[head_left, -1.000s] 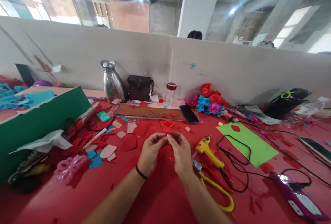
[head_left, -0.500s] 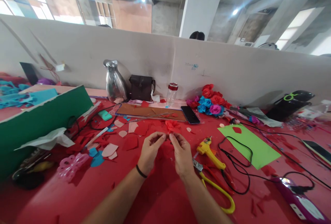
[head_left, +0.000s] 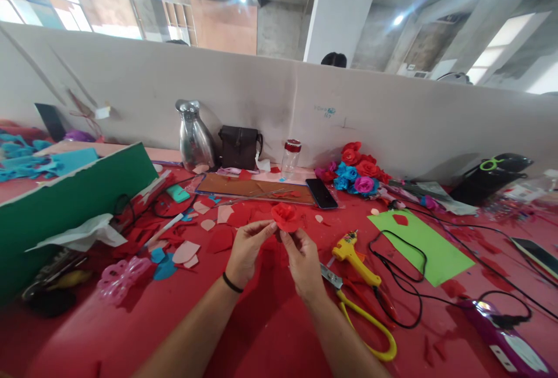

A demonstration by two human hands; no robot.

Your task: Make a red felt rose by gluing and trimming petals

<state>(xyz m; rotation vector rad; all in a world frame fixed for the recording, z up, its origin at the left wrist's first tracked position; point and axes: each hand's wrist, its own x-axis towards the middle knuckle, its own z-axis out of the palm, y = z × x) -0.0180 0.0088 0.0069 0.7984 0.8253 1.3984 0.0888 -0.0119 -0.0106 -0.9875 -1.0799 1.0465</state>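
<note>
Between my two hands, above the red table (head_left: 265, 331), is a red paper flower (head_left: 285, 217) with its layered petals facing up. My left hand (head_left: 249, 247), with a black band at the wrist, pinches it from the left side. On the other side my right hand (head_left: 304, 261) pinches it low, thumb against fingers. The flower's underside is mostly hidden by the fingertips. Just right of my right hand lie a yellow glue gun (head_left: 356, 259) and yellow-and-red-handled pliers or cutters (head_left: 368, 325). Loose red petals (head_left: 220, 239) are scattered to the left.
Finished paper flowers (head_left: 360, 168) lie at the back, near a phone (head_left: 321, 193), a glass jar (head_left: 290, 158) and a metal jug (head_left: 195, 136). A black cord (head_left: 421, 308) loops beside a green sheet (head_left: 422, 244). At left stands a green board (head_left: 78, 198); pink petals (head_left: 186, 253) lie nearby.
The red flower has tipped toward me, showing more of its open petals. Both hands have shifted slightly left, with their fingers still pinching at its base.
</note>
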